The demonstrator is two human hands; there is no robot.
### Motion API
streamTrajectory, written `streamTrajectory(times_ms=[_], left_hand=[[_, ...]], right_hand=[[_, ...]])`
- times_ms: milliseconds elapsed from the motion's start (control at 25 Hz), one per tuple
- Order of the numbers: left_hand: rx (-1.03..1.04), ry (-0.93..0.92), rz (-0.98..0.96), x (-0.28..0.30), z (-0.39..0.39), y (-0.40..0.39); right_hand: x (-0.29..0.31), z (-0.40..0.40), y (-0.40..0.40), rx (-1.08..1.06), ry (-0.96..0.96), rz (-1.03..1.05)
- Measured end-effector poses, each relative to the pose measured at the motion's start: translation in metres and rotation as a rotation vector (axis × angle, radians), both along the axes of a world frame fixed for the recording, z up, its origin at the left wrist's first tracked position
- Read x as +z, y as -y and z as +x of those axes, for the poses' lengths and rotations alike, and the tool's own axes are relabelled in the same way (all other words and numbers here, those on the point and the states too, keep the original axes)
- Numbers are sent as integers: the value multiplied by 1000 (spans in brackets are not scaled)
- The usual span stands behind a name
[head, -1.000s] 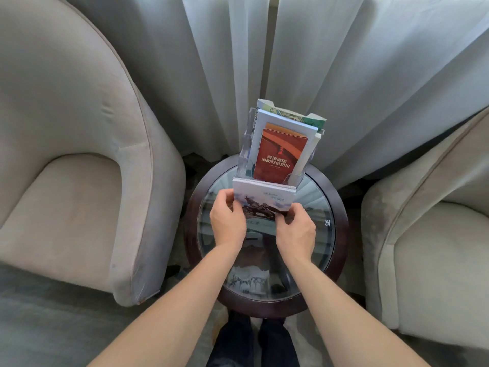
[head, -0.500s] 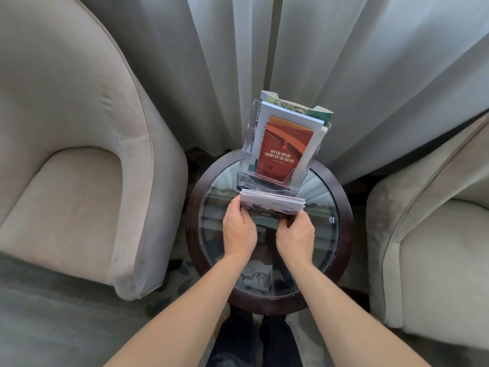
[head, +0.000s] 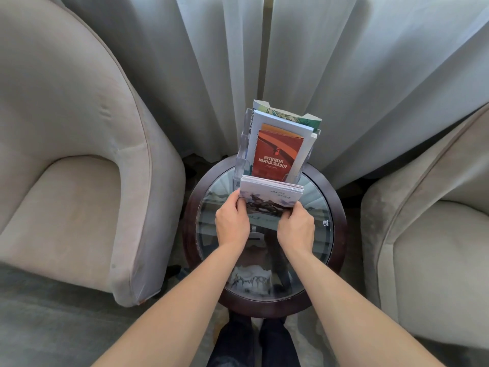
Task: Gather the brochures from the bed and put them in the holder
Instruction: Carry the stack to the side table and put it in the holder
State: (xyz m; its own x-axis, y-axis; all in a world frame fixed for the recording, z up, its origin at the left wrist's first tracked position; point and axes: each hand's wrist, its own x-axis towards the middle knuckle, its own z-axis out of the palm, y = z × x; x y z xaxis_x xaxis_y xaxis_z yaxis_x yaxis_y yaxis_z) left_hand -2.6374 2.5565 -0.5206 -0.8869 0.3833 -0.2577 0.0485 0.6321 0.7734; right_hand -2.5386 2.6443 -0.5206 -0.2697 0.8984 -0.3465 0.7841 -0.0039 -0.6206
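both hands over the tabletop, side by side. left hand and right hand each grip a near corner of the brochure stack, which lies between them and just beyond the fingers, tilted. holder stands directly beyond the stack, at the tabletop's far edge, touching or nearly touching the stack's far edge. in the holder: a leaflet in front, larger booklets behind it. curtain hangs behind the holder. armchair left of the left hand, beside the tabletop; second armchair right of the right hand. legs below the wrists, on the floor.
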Motion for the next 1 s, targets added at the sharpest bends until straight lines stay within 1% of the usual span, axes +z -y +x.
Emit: streamTrajectory(times_ms=[200, 360, 600, 680, 840, 1000], left_hand=[[-2, -60, 5, 32, -19, -30], [-49, -77, -1, 53, -36, -50], [-51, -96, 31, 73, -57, -69], [-55, -97, 58, 78, -63, -74], [-77, -86, 48, 79, -69, -79], [-79, -35, 14, 64, -68, -76]], right_hand=[[29, -15, -18, 34, 18, 61], [49, -28, -36, 47, 31, 118], [67, -44, -54, 22, 22, 109], [71, -49, -55, 13, 16, 108], [73, -54, -59, 8, 21, 112], [61, -52, -61, 16, 58, 73]])
